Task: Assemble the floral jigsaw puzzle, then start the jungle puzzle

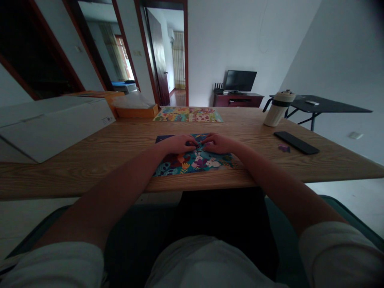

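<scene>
Left hand (177, 144) and right hand (219, 144) atop a rabbit-print sheet (204, 163) (grip impossible to tell)

Off-white shirt (204, 264), loose short sleeves (336, 256), dark trousers (222, 228), seemingly black

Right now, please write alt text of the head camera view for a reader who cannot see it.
The left hand and right hand meet on a colourful printed paper sheet on a wooden table. A cream bottle and black phone sit at right, a white box at left.
</scene>
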A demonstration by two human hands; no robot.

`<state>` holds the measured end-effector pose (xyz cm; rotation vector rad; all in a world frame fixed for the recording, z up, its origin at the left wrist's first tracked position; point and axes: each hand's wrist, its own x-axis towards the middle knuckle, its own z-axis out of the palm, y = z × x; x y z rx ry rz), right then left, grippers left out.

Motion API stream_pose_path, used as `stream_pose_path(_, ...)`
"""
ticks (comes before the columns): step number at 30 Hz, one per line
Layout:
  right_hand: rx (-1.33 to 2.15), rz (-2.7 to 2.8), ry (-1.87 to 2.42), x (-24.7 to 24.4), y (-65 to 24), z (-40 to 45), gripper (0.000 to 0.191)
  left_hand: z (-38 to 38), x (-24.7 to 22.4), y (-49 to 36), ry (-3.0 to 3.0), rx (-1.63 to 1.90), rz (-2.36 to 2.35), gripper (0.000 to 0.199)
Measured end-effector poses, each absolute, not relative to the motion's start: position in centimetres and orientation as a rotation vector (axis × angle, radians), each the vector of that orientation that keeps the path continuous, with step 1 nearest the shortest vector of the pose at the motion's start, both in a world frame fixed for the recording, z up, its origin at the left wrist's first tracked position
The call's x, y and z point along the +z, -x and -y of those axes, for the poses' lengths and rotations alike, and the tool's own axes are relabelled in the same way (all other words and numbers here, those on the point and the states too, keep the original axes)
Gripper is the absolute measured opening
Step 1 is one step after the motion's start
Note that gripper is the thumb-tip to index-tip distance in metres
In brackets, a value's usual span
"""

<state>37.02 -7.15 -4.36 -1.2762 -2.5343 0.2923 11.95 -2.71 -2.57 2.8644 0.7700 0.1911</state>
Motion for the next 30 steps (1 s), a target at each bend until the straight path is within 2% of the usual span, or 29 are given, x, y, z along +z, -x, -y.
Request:
stream_pose_path(20, 0.260, 2.518, 1.353, -4.3, -36.5, 7.5, 0.031, 2.8, -2.6, -12.0, -2.898, 0.114, -0.705, 0.034)
stream_pose_path(23, 0.244, 2.466, 1.418, -2.6, -37.5, 7.5, 0.035, 2.7, -2.6, -12.0, -2.913, 0.084, -0.716, 0.035)
stream_pose_path(27, 0.208, 2.206, 1.723, 1.6, -43.1, 8.5, 0.048, 2.3, -2.6, -11.6, -2.898, 0.109, -0.745, 0.039)
stream_pose_path(30, 0.166, 2.159, 1.964, 3.7, -49.9, 10.6, 0.042, 1.7, -2.6, -11.3, -2.885, 0.189, -0.796, 0.038)
